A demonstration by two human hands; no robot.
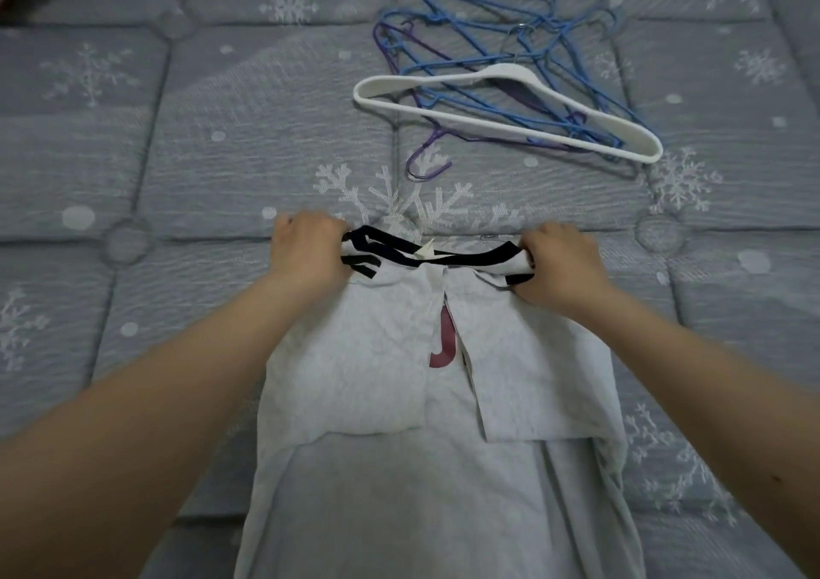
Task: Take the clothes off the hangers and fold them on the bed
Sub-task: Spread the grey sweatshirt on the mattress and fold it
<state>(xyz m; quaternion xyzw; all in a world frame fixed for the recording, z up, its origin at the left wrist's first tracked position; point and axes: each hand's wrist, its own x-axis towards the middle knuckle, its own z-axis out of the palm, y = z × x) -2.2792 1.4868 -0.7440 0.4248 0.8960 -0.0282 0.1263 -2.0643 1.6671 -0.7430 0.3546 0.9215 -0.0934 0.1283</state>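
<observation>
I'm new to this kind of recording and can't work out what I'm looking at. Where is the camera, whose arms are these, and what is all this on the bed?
There is no machine here. The one picture comes from a camera worn on a person's head, looking forward and down, so the two bare arms reaching in are that person's own.

The surface is a grey quilted bedcover with white snowflakes. On it lies a pale grey T-shirt with dark neck trim, its sleeves already folded inward over a dark red print. The left hand and the right hand each grip the top of the shirt at one end of the collar.

Farther back, to the right, lies a pile of empty hangers: a white plastic hanger resting across several thin blue and purple wire hangers.
</observation>
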